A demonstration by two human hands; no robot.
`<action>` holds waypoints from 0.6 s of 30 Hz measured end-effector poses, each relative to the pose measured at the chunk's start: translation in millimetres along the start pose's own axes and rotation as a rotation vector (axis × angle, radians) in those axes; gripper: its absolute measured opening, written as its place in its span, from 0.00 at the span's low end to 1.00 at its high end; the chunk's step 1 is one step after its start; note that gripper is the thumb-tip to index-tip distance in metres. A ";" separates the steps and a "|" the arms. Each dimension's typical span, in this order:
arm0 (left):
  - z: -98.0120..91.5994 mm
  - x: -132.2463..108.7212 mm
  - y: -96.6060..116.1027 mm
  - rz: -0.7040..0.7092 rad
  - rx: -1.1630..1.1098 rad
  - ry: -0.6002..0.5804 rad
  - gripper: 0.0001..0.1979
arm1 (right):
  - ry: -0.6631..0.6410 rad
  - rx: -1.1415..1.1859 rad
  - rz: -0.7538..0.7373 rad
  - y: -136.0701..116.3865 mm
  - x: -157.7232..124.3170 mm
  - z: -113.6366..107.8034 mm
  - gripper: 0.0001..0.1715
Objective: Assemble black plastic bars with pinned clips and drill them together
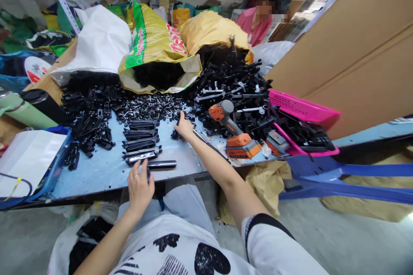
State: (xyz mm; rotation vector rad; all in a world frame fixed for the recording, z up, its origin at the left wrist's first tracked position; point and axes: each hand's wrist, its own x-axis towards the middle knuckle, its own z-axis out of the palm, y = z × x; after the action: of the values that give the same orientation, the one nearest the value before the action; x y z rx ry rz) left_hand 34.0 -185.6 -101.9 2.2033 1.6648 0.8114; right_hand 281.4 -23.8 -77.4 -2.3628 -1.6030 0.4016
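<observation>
My left hand (pixel 140 184) is at the table's front edge, its fingers curled loosely at the near end of a dark, glossy bar-shaped part (pixel 164 164). Above it, several similar long black parts (pixel 141 133) lie in a stacked row. My right hand (pixel 185 127) reaches forward, fingers bent around a small black piece (pixel 176 134) whose exact kind I cannot make out. Just beyond that hand spreads a heap of small black and silver pieces (pixel 151 106). An orange and grey cordless power tool (pixel 234 131) lies to the right of my right hand.
A large pile of black metal-and-plastic parts (pixel 238 90) covers the right back. Open sacks, one white (pixel 100 43) and one yellow-green (pixel 155 38), stand behind. A pink basket (pixel 306 109) is at right, a blue tray (pixel 60 163) at left. A person (pixel 254 23) sits beyond.
</observation>
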 end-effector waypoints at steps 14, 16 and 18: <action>16.2 66.0 -0.2 0.456 0.139 -0.573 0.21 | -0.381 -0.154 -0.889 66.3 -129.4 -23.7 0.23; 11.7 66.4 3.8 0.462 0.139 -0.598 0.23 | -0.372 -0.266 -0.949 69.1 -141.6 -16.6 0.25; 9.0 66.7 9.8 0.456 0.141 -0.612 0.21 | -0.344 -0.349 -0.928 67.7 -146.1 -10.1 0.25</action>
State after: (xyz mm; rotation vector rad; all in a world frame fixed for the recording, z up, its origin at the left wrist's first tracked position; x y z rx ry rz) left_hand 59.4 -124.6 -85.9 2.6084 0.9677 0.0619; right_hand 291.6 -184.8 -80.4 -1.4898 -2.8665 0.3396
